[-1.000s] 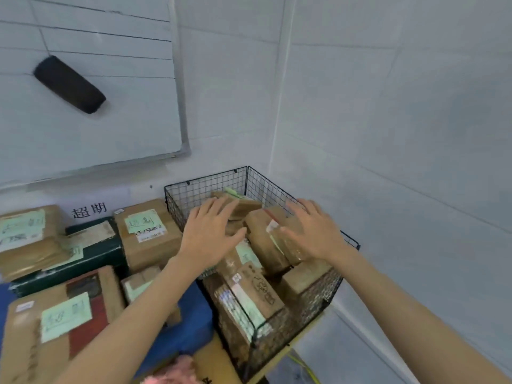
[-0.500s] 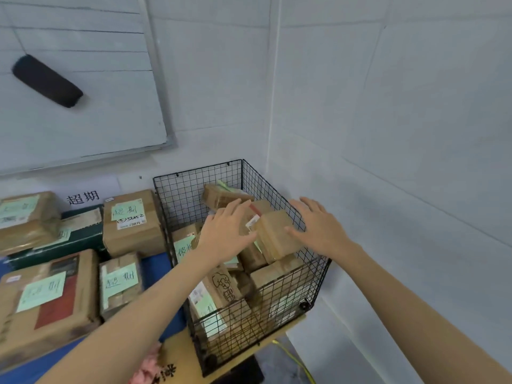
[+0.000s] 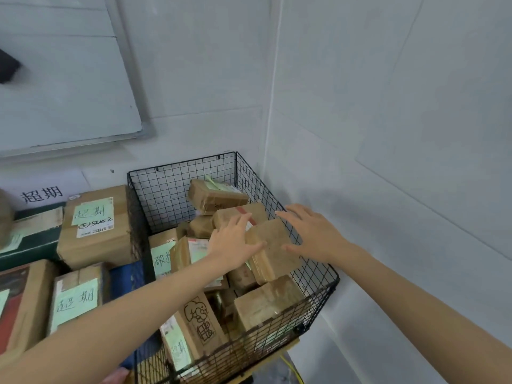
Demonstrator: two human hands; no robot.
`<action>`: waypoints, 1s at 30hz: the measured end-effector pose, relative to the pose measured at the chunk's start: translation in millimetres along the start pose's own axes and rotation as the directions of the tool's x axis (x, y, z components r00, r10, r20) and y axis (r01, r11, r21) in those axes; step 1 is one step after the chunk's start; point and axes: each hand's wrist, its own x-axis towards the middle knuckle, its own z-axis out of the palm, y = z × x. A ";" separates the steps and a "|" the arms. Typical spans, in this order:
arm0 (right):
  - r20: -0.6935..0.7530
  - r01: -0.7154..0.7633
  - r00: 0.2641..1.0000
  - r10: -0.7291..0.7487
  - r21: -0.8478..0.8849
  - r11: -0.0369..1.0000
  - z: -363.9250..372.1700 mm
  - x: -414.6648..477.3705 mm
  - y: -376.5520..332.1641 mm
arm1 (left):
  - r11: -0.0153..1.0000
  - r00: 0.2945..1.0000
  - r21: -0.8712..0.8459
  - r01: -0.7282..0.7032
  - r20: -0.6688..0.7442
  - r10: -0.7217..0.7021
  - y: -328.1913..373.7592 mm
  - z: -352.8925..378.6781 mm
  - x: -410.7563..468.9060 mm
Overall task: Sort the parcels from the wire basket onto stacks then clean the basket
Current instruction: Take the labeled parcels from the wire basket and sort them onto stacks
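Note:
A black wire basket stands in the room's corner, filled with several brown cardboard parcels. One tilted brown parcel lies on top of the pile. My left hand touches its left edge with fingers spread and straight. My right hand reaches over the basket's right rim with straight fingers, its thumb against the parcel's right side. Another parcel with a green label sits at the back of the basket. A parcel with a cartoon drawing leans at the front.
Left of the basket lie stacked parcels with green handwritten labels on a blue surface. A whiteboard hangs on the wall above them. White walls close in behind and to the right. A yellow cable lies on the floor.
Both hands have come down onto the top tilted parcel, left hand at its left edge, right hand at its right side. The view has shifted right and closer to the basket.

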 end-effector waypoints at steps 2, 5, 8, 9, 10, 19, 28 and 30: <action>0.009 0.013 1.000 -0.013 -0.015 1.000 3.8 7.8 6.7 | 1.000 1.000 -0.009 0.018 0.017 -0.018 -2.0 8.5 9.6; 0.016 0.034 0.999 -0.033 -0.042 0.999 9.6 17.8 14.7 | 0.999 0.999 -0.012 0.037 0.032 -0.037 -2.5 20.2 18.5; 0.024 0.056 0.998 -0.056 -0.010 0.998 13.3 29.4 23.4 | 0.999 0.999 -0.008 0.031 0.038 -0.031 -1.0 26.9 25.4; 0.030 0.067 0.997 -0.067 0.005 0.998 14.3 33.6 26.2 | 0.999 0.999 -0.015 0.037 0.036 -0.036 -1.6 29.2 26.8; 0.037 0.078 0.996 -0.079 0.014 0.997 15.5 37.7 28.6 | 0.999 0.998 -0.024 0.047 0.034 -0.046 -2.8 31.3 27.4; 0.032 0.212 0.976 -0.216 0.106 0.971 25.7 63.6 34.7 | 0.961 0.996 -0.259 0.093 0.011 -0.094 -19.8 37.1 13.3; 0.101 0.273 0.948 -0.302 0.233 0.933 25.6 74.1 22.3 | 0.916 0.989 -0.375 0.144 0.079 -0.123 -32.9 32.2 -0.3; 0.124 0.268 0.945 -0.301 0.231 0.935 23.7 75.8 19.0 | 0.901 0.988 -0.406 0.152 0.081 -0.130 -33.7 32.7 -1.3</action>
